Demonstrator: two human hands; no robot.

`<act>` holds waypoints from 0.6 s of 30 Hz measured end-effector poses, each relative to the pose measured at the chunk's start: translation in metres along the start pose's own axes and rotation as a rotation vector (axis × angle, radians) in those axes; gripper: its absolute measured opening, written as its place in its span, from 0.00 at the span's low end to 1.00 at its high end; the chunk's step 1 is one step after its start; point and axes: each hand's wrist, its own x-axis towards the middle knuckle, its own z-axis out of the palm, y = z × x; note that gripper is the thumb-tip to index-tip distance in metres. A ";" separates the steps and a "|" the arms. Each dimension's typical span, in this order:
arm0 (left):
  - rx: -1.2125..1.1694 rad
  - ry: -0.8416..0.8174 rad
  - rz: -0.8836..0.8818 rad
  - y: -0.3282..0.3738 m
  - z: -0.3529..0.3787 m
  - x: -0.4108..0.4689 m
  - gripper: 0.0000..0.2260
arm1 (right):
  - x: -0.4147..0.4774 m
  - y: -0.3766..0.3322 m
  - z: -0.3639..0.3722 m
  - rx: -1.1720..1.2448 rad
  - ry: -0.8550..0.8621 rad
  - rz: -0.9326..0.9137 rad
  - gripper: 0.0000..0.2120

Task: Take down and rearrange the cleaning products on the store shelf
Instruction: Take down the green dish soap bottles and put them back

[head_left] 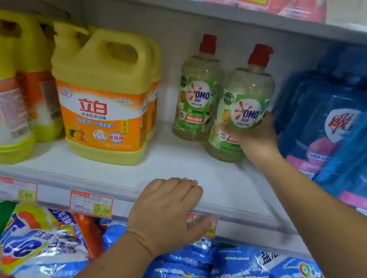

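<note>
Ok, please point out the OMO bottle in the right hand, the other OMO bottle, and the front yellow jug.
held OMO bottle (pixel 247 113): head view, on its label logo.
other OMO bottle (pixel 199 94): head view, on its label logo.
front yellow jug (pixel 93 108): head view, on its orange label.

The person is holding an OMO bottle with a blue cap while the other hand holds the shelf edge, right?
Not quite: the cap is red, not blue. The head view shows the right hand gripping the nearer OMO bottle, with its red cap on top, while the left hand holds the shelf edge.
</note>
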 end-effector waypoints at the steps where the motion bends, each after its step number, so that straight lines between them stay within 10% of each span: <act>1: -0.003 -0.006 -0.016 0.000 0.000 0.001 0.20 | -0.012 -0.003 -0.005 -0.013 -0.012 -0.021 0.39; 8: -0.186 -0.237 -0.304 0.017 -0.032 0.014 0.31 | -0.112 -0.039 -0.040 0.063 -0.055 -0.095 0.39; 12: -0.691 -0.170 -0.638 0.036 -0.062 0.018 0.46 | -0.154 -0.054 -0.055 0.080 -0.084 -0.171 0.41; 18: -0.986 -0.316 -0.515 0.050 -0.106 0.004 0.45 | -0.193 -0.062 -0.073 0.206 0.008 -0.190 0.41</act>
